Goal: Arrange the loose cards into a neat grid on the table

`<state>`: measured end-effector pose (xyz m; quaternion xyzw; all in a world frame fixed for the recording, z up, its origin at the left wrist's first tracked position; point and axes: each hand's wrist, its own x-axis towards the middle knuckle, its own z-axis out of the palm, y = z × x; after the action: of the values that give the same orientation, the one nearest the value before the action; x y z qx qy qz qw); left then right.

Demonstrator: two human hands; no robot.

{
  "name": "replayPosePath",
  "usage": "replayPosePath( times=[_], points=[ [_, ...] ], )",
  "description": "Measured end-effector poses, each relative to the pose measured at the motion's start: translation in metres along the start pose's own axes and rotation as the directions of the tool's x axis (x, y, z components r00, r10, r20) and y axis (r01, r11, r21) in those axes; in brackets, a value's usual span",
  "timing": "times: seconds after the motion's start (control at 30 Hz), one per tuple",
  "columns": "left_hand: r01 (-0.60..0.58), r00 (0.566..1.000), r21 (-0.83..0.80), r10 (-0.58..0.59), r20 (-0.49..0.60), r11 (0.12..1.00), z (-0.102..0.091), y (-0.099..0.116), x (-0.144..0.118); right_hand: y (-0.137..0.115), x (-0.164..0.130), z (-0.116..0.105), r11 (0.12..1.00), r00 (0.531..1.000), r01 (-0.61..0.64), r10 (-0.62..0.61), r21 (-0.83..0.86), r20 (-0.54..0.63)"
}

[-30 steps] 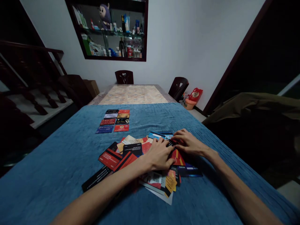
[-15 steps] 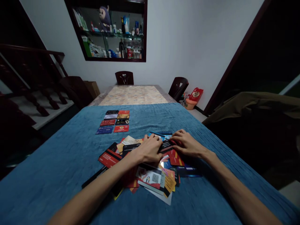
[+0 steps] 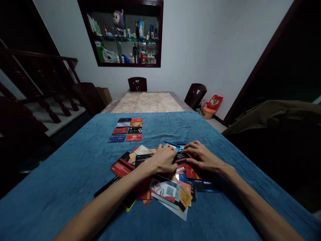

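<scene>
Black card point(image 3: 181, 157) at one o'clock on the pile point(image 3: 122, 168).
Left hand point(image 3: 165, 159) curls at its nine o'clock end; right hand point(image 3: 202, 156) arches, loosely bent, at its three o'clock end; whether either grips it, cannot tell. Judged light, thin, stiff plastic, hardly fragile, likely to slide on its neighbours; best pinched by opposite short edges. Card rows point(image 3: 120, 131) lie at eleven o'clock from the pile, on blue cloth point(image 3: 82, 154).

A home dining room: dark wooden chairs point(image 3: 132, 85) stand around a beige-patterned table point(image 3: 147, 102) part-covered by a blue cloth point(image 3: 75, 160). Beyond the table, a purple plush toy point(image 3: 119, 20) sits among bottles point(image 3: 135, 55) in a dark-framed wall cabinet point(image 3: 129, 65) with glass shelves; left of the table stands a dark wooden balustrade point(image 3: 54, 56).
</scene>
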<state>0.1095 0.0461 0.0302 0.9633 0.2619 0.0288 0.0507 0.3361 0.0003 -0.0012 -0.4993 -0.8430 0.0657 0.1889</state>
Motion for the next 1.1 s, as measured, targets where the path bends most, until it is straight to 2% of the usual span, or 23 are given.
replayPosePath(
  times=[0.2,0.33,0.5,0.73,0.97,1.1],
  points=[
    [0.03,0.999,-0.041,-0.029,0.022,0.999,-0.006,-0.004,0.0,-0.001,0.0,-0.002,0.998,1.0,0.017,-0.018,0.052,0.018],
    [0.02,0.999,-0.054,-0.018,0.028,0.998,-0.008,-0.008,0.001,-0.001,0.002,0.0,0.997,0.999,0.035,-0.034,0.066,-0.02],
    [0.003,0.999,-0.133,-0.008,-0.035,0.991,-0.005,-0.019,0.004,0.006,0.005,0.009,0.997,0.993,0.048,-0.041,0.062,-0.108],
    [-0.029,0.988,-0.282,-0.014,-0.151,0.959,0.001,-0.038,0.01,0.005,0.007,0.014,0.995,0.974,-0.033,0.052,0.09,-0.219],
    [-0.018,0.975,-0.303,-0.05,-0.214,0.953,0.003,-0.043,0.012,0.005,0.008,0.02,0.992,0.957,-0.059,0.087,0.111,-0.276],
    [-0.006,0.972,-0.289,-0.062,-0.228,0.957,0.006,-0.046,0.013,0.006,0.01,0.024,0.995,0.944,-0.083,0.098,0.06,-0.316]
  ],
)
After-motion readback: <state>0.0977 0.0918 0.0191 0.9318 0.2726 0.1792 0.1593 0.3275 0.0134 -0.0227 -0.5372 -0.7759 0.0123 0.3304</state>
